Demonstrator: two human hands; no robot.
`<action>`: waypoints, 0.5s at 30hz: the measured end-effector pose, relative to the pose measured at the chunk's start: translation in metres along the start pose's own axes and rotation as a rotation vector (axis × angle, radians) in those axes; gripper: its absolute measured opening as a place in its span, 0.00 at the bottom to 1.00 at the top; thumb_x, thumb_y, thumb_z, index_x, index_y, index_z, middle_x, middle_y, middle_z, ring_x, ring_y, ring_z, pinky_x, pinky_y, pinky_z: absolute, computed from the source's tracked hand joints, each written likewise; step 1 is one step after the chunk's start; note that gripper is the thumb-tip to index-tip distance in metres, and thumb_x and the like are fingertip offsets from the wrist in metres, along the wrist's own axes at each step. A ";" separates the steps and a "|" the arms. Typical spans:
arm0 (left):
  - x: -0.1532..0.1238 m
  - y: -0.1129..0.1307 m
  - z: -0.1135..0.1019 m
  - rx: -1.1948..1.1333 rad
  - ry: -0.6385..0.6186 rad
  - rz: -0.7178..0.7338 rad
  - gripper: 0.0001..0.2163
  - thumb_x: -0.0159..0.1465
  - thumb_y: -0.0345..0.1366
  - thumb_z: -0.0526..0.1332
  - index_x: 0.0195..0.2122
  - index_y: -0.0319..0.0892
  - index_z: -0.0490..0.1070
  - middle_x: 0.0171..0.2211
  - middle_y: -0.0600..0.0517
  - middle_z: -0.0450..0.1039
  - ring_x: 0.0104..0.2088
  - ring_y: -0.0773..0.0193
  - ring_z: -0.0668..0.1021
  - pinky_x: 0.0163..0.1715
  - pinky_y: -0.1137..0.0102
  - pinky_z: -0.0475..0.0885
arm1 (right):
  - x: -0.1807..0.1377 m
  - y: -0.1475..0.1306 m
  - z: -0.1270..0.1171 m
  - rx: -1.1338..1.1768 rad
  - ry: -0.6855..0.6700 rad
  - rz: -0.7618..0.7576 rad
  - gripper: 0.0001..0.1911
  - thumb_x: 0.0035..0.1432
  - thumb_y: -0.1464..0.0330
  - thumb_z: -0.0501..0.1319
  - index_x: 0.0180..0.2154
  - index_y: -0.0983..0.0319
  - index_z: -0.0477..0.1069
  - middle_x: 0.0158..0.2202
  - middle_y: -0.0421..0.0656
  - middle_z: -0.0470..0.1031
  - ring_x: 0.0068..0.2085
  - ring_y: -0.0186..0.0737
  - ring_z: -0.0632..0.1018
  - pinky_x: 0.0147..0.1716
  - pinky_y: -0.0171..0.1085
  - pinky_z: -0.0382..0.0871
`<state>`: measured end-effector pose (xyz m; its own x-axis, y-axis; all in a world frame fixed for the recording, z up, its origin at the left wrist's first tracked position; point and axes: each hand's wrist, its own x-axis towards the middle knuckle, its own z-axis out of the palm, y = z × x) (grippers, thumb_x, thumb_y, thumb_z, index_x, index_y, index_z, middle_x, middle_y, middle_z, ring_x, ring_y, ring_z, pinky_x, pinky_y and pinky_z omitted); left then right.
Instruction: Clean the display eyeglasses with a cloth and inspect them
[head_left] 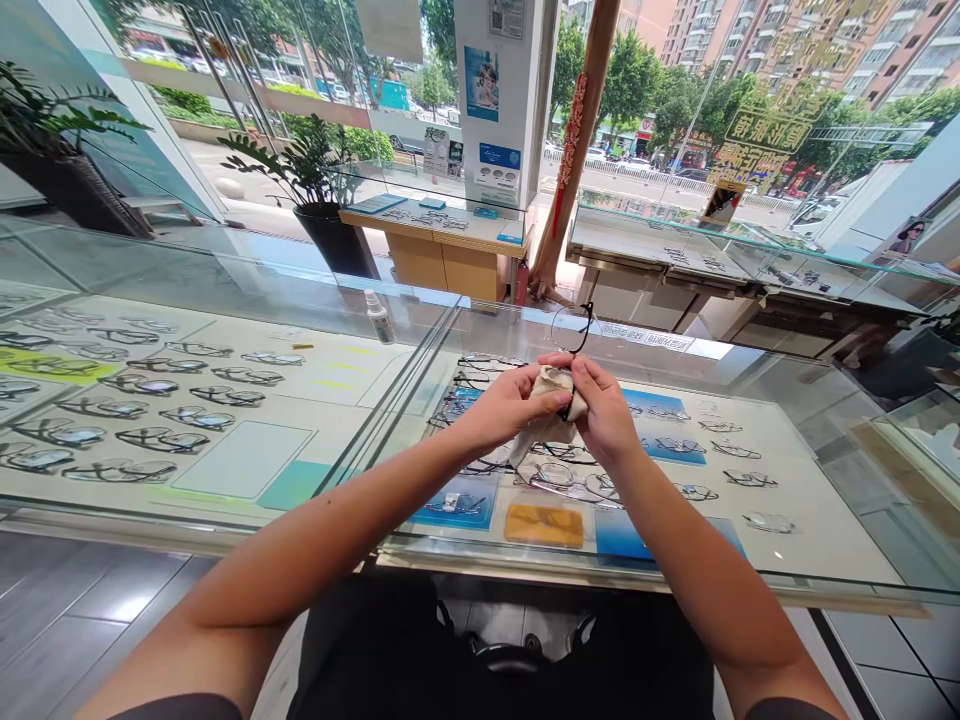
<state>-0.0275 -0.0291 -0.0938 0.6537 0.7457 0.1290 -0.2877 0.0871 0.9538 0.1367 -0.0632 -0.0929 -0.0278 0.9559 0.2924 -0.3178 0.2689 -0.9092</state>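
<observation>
Above the glass counter, both my hands are closed around a pair of dark-framed eyeglasses (587,325) and a pale cleaning cloth (553,430). My left hand (525,395) pinches the cloth, its thumb pressing toward the right. My right hand (598,400) grips the glasses beside it, fingers bent. One round lens and a black rim stick up past the fingertips; the other part of the glasses is covered by the cloth and fingers. A corner of the cloth hangs below my left hand.
Beneath my hands, the glass display case (795,545) holds rows of eyeglasses and an orange pad (544,525). A white spray bottle (379,317) stands on the counter to the left. Farther off are a potted plant (330,235), a wooden post (577,150) and more display cases (660,245).
</observation>
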 end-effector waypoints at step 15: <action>-0.001 -0.002 0.002 0.065 0.003 0.040 0.25 0.66 0.57 0.73 0.44 0.37 0.77 0.35 0.49 0.80 0.33 0.65 0.79 0.36 0.72 0.73 | -0.003 -0.004 0.003 0.039 0.032 0.023 0.19 0.65 0.48 0.71 0.44 0.55 0.85 0.39 0.41 0.83 0.40 0.40 0.81 0.35 0.35 0.73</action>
<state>-0.0261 -0.0312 -0.0958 0.6406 0.7495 0.1669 -0.2677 0.0142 0.9634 0.1353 -0.0675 -0.0898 -0.0055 0.9652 0.2613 -0.3541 0.2425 -0.9032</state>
